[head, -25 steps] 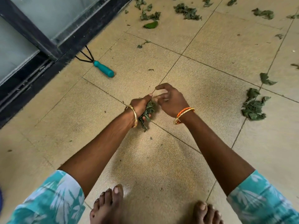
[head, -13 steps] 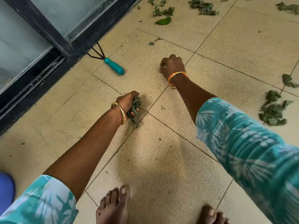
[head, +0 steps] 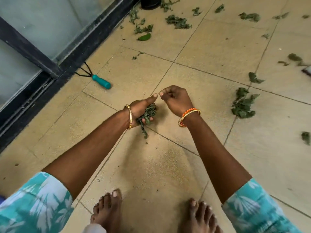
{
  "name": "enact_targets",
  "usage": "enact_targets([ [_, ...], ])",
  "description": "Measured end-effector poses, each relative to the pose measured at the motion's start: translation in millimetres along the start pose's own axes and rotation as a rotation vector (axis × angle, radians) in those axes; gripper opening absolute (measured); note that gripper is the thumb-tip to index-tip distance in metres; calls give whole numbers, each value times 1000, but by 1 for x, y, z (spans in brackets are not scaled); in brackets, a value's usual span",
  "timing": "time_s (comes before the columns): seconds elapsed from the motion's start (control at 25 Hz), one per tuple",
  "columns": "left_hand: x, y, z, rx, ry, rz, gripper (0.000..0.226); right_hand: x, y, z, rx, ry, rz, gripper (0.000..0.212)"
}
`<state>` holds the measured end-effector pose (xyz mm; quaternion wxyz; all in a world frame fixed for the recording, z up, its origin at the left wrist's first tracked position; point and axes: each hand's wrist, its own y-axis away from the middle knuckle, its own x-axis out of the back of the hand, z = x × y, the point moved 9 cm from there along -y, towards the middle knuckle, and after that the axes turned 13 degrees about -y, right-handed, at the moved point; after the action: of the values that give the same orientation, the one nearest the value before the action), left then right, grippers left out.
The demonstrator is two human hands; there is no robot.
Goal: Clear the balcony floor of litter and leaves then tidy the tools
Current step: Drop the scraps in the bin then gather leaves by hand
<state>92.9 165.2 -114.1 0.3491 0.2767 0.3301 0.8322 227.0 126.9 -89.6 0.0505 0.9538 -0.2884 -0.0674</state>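
Back from its reach toward the far tile, my right hand (head: 176, 100) now sits just beside the left hand (head: 140, 108), thumb tips nearly meeting. Its grip is curled, fingertips pinched together; I can't tell whether anything is between them. My left grip is clamped on a wad (head: 148, 114) of limp, dark green leaves, a sprig dangling below. More leaves lie scattered on the floor (head: 210, 52): a pile (head: 242, 105) to the right, others (head: 178, 21) farther off. Near the door frame (head: 67, 64) lies a rake (head: 101, 81) with a teal handle. I read no writing anywhere.
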Motion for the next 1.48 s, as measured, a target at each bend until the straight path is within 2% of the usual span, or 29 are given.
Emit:
enact_targets([
  [0.16,-52,14,61,-154,-89,14,42,58,16,-33,38,-45,121,16],
  [0.32,-114,11,112,-255,-267,-46,40,123,27,-46,36,-31,228,27],
  [0.48,-183,-2,127,-256,-249,-168,34,195,38,-40,-50,-64,326,17],
  [0.52,-197,-8,126,-240,-252,-181,33,216,39,-37,-42,7,386,13],
  [0.6,-212,-22,127,-208,-240,-170,30,249,35,-40,49,330,504,16],
  [0.64,-213,-30,129,-199,-230,-143,29,256,28,-41,85,509,501,24],
  [0.72,-212,-44,133,-186,-216,-112,28,261,5,-34,66,782,389,41],
  [0.84,-211,-63,133,-144,-190,-146,30,271,-25,-17,-29,956,276,50],
  [1.0,-208,-81,130,-95,-115,-193,32,270,-44,1,-4,1117,251,39],
  [1.12,-211,-89,127,-78,-113,-229,37,282,-51,2,48,1090,309,30],
  [1.24,-213,-94,133,-74,-128,-257,39,293,-55,4,17,970,340,26],
  [1.32,-215,-96,138,-84,-150,-283,39,302,-40,-5,25,743,485,22],
  [1.4,-223,-97,144,-106,-184,-342,39,307,-12,-18,71,386,628,15],
  [1.48,-232,-93,149,-131,-181,-428,37,291,11,-26,66,96,548,9],
])
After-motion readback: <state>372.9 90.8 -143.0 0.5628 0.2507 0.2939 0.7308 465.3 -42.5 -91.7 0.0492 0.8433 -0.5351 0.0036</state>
